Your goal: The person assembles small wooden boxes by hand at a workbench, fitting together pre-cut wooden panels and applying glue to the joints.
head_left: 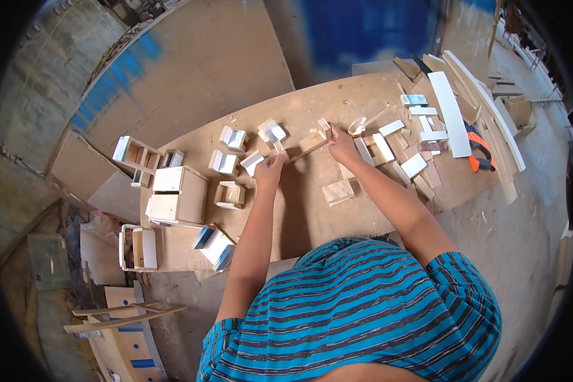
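My left hand [270, 169] is closed on a small wooden piece [279, 149] above the middle of the table. Just to the right, the fingers of my right hand [342, 145] pinch another small wood block [324, 125]. Between the hands lies a short wooden strip [307, 146]; I cannot tell whether either hand touches it. Close to my left hand stand little white-faced wooden boxes [272, 132], and a white-topped piece [252, 163] sits beside its fingers. A clear plastic-looking item [358, 125] lies beyond my right hand.
A bare wooden box [229, 195] and a larger cabinet-like box [183, 194] stand at the left. White and wooden blocks [414, 166] spread over the right side. An orange-handled saw [480, 153] lies by a white board [449, 114] and long planks [490, 121]. A loose block [338, 192] sits nearer me.
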The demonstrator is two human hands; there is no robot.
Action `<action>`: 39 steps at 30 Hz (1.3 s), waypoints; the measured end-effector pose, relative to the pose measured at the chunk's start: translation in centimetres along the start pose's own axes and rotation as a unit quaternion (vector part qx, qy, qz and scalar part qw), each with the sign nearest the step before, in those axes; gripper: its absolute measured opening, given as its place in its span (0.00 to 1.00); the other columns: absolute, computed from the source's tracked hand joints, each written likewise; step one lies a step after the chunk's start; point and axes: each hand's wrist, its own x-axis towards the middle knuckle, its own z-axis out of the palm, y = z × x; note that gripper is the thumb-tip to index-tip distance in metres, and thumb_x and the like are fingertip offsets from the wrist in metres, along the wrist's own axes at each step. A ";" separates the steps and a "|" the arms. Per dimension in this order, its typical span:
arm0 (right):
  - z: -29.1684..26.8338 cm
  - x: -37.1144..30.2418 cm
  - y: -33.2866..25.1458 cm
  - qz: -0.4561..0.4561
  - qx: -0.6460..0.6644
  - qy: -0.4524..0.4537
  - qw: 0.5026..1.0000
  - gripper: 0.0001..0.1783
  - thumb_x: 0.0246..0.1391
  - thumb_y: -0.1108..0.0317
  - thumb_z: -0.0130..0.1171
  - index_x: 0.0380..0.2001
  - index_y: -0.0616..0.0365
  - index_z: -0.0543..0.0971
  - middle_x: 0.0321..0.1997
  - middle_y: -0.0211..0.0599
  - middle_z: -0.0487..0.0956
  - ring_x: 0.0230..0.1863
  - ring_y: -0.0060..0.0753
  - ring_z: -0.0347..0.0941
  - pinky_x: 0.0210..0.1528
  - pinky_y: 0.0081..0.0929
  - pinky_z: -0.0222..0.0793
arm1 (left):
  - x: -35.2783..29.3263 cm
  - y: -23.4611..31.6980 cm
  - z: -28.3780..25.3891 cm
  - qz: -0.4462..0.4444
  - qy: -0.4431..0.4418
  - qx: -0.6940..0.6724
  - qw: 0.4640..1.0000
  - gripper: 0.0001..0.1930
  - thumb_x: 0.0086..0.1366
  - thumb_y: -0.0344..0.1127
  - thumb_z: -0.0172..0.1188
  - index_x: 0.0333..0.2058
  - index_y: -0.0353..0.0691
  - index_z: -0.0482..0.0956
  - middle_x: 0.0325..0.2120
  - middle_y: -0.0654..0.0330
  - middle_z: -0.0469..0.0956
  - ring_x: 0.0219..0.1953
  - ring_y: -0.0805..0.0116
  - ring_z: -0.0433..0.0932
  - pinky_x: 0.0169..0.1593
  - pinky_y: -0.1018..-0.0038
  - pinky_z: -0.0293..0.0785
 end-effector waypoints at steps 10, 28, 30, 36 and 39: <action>-0.1 -0.6 0.0 -0.049 0.047 0.034 0.997 0.35 0.49 0.80 0.48 0.63 0.58 0.61 0.50 0.58 0.75 0.52 0.57 0.71 0.51 0.42 0.67 | 0.7 -0.1 -0.2 -0.057 -0.024 -0.037 0.997 0.24 0.54 0.52 0.69 0.35 0.32 0.84 0.25 0.65 0.79 0.27 0.79 0.72 0.31 0.80 0.67; -7.3 -17.4 -1.3 -0.090 0.150 -0.005 0.984 0.24 0.43 0.67 0.69 0.46 0.59 0.78 0.36 0.42 0.81 0.30 0.29 0.76 0.33 0.25 0.74 | -9.1 -4.6 -2.2 0.126 -0.050 -0.056 0.989 0.22 0.66 0.34 0.57 0.57 0.34 0.70 0.47 0.55 0.75 0.49 0.72 0.73 0.49 0.79 0.71; -9.8 -20.9 -0.3 -0.032 0.115 0.049 0.992 0.21 0.43 0.67 0.69 0.43 0.60 0.79 0.33 0.38 0.81 0.28 0.27 0.75 0.31 0.23 0.72 | -11.3 -3.8 -1.9 0.129 -0.069 -0.087 0.985 0.18 0.62 0.28 0.60 0.51 0.33 0.74 0.50 0.55 0.74 0.50 0.67 0.73 0.48 0.74 0.73; -16.3 -25.7 3.6 0.080 0.048 0.190 0.977 0.09 0.44 0.69 0.69 0.27 0.63 0.81 0.24 0.33 0.80 0.24 0.21 0.74 0.27 0.19 0.67 | -14.9 -4.3 -1.2 0.157 -0.119 -0.122 0.973 0.10 0.56 0.23 0.65 0.36 0.37 0.75 0.47 0.52 0.76 0.46 0.71 0.74 0.46 0.75 0.72; -20.1 -24.9 3.6 0.076 -0.006 0.239 0.968 0.08 0.44 0.69 0.68 0.23 0.63 0.81 0.22 0.33 0.79 0.23 0.21 0.74 0.26 0.19 0.66 | -16.5 -2.8 0.5 0.127 -0.161 -0.109 0.973 0.08 0.56 0.22 0.66 0.32 0.38 0.76 0.42 0.53 0.78 0.42 0.72 0.76 0.44 0.79 0.72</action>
